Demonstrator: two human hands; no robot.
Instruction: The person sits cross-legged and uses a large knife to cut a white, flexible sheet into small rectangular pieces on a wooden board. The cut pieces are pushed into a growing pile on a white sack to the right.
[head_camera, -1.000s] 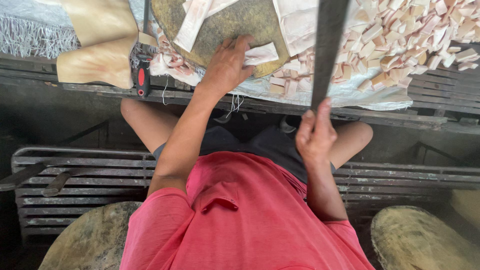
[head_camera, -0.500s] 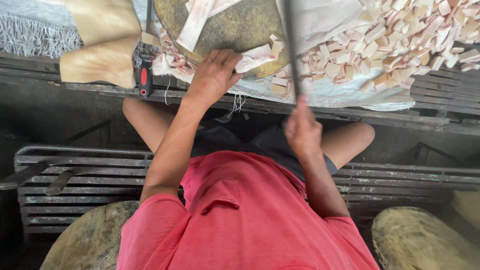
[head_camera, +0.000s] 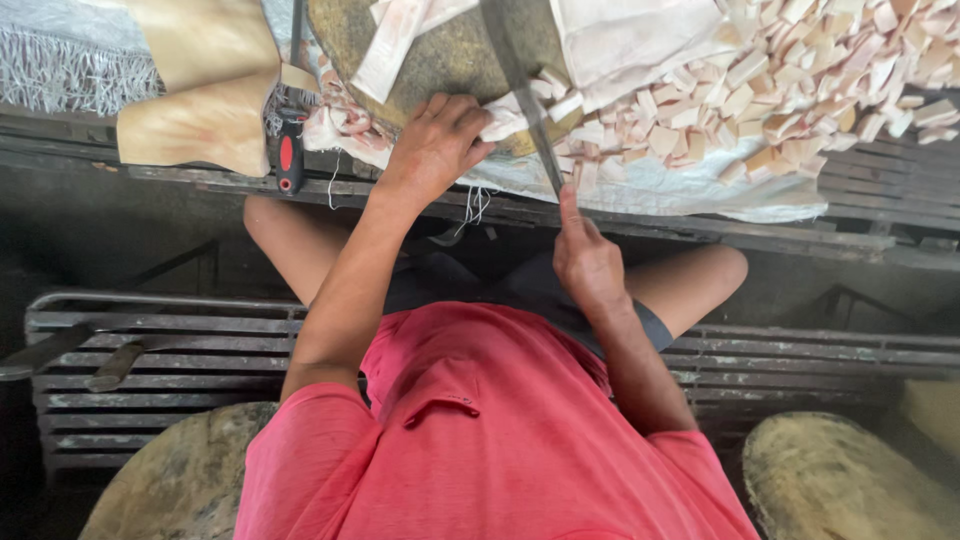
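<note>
My left hand (head_camera: 437, 148) rests palm-down on the near edge of a round, worn chopping block (head_camera: 455, 55), its fingers pressing on a pale strip (head_camera: 510, 118). My right hand (head_camera: 587, 262) is closed around the handle of a long dark knife (head_camera: 520, 85). The blade slants up and to the left across the block, just right of my left fingers. A second pale strip (head_camera: 390, 45) lies on the block farther away.
A heap of pale cut chunks (head_camera: 780, 80) lies on a white sheet (head_camera: 680, 190) to the right. A tan slab (head_camera: 205, 90) and a red-and-black handled tool (head_camera: 289, 160) lie at left. Metal slats (head_camera: 160, 350) and two round blocks (head_camera: 840, 480) sit beside me.
The knife has swung left, from leaning over the chunk heap to slanting across the block by my left fingers. My right hand came left and lower. My left hand stayed on the block.
</note>
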